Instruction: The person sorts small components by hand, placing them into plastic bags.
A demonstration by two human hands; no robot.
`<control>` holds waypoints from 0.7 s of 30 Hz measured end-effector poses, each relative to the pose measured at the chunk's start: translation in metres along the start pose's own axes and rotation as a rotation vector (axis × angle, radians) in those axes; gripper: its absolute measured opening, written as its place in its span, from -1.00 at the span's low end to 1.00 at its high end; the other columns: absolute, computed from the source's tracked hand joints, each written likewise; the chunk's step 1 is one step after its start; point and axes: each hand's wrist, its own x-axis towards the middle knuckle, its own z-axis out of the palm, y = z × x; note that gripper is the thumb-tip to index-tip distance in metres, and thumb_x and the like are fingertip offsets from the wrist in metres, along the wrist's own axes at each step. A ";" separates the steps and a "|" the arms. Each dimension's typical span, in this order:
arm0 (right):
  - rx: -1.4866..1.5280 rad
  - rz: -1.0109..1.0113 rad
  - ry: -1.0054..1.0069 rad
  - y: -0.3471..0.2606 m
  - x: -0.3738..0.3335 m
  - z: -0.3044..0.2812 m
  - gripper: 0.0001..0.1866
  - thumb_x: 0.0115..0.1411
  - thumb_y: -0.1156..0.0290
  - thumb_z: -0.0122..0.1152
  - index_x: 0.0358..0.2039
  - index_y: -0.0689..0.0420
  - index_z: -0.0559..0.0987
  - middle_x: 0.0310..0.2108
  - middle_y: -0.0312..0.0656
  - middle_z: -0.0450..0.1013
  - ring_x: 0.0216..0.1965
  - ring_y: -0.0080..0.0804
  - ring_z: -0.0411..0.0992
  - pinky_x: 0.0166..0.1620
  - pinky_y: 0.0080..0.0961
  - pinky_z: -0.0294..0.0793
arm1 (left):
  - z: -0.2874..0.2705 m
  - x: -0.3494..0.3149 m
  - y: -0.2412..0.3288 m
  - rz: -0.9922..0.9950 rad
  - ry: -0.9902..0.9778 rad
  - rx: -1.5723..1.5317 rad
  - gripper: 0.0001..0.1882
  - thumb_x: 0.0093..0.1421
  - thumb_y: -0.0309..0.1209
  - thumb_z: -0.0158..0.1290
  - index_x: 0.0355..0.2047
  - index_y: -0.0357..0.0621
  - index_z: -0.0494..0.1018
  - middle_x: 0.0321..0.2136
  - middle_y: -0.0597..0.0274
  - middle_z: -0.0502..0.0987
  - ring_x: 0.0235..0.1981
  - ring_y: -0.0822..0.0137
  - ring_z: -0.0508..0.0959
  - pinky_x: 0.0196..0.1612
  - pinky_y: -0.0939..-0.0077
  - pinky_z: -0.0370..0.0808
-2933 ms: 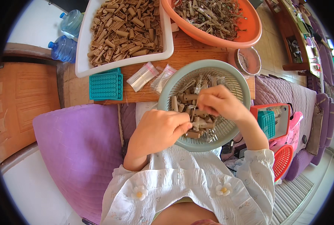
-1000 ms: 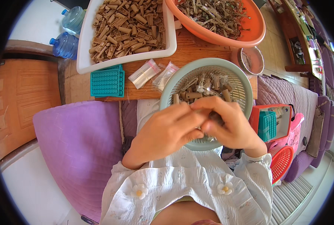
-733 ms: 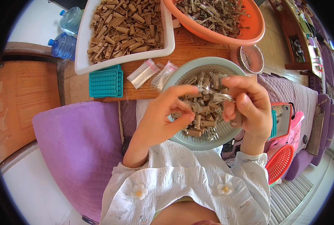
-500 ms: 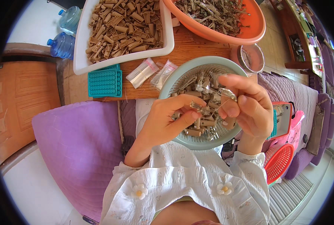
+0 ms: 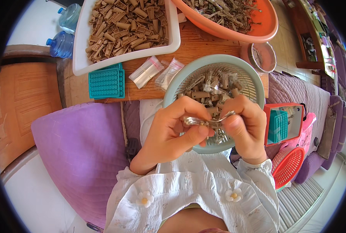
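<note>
Over a grey-green plastic colander [image 5: 172, 82], my left hand [image 5: 167, 134] pinches a shiny bundle of thin silvery wire [image 5: 194, 121] between thumb and fingers. A strand runs from the bundle to my right hand [image 5: 244, 130], whose thumb and forefinger are closed on its end. Below both hands, the colander holds brown cork-shaped pieces [image 5: 200, 94], silvery wire and bits of clear film. The colander sits close to my lap, against the near side of the wooden table. My hands hide part of its contents.
A white tray [image 5: 176, 43] of brown half-shells and an orange basin [image 5: 239, 38] of wire bundles stand behind. Teal trays [image 5: 106, 83] and clear plastic bags [image 5: 145, 73] lie on the wooden table [image 5: 198, 44]. At right are a red-rimmed box [image 5: 267, 126] and a red basket [image 5: 285, 171].
My right hand has come down and closer to my left, and a strand is now stretched between them. The left hand has turned, bringing the bundle lower and into clearer view.
</note>
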 end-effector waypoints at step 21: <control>-0.235 -0.066 -0.057 -0.007 0.011 0.004 -0.94 -0.04 0.60 0.12 -0.53 0.24 0.42 -0.68 -0.18 0.29 -0.66 -0.36 0.30 -0.60 -0.56 0.25 | -0.001 -0.007 0.002 0.083 0.079 0.540 -0.89 0.13 -0.54 -0.11 -0.33 -0.27 0.21 -0.55 0.17 0.46 -0.61 0.46 0.50 -0.62 0.72 0.37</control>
